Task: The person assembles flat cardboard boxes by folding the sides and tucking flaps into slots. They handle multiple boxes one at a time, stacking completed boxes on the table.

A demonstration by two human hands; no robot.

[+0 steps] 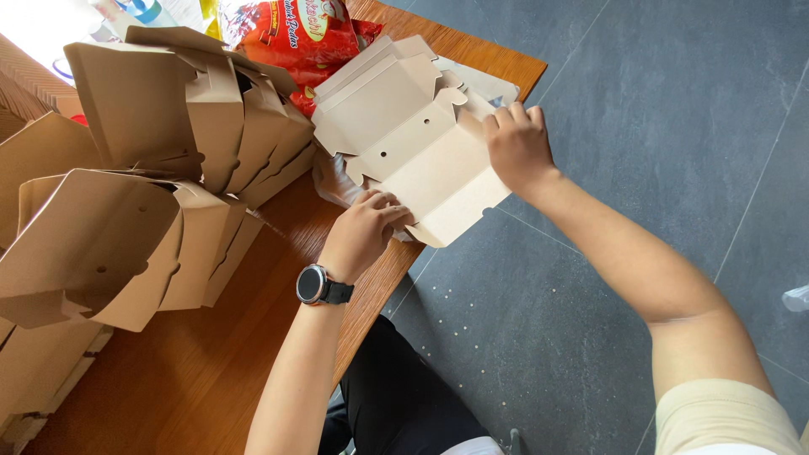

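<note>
Across the brown wooden table [211, 362]: two nested rows of folded brown cardboard boxes [160, 168], filling the left side. Behind them, a red printed plastic bag [299, 38] against the far edge. At the table's right corner, over the grey tiled floor [640, 126], a flat, unfolded pale cardboard box blank [404, 139], partly overhanging the edge. On its near edge, left hand [364, 232], black wristwatch [316, 285] on the wrist, grip pressed together, pinching a flap. At its far right corner, right hand [516, 145], fingers curled, grip pinching the blank's side panel.
</note>
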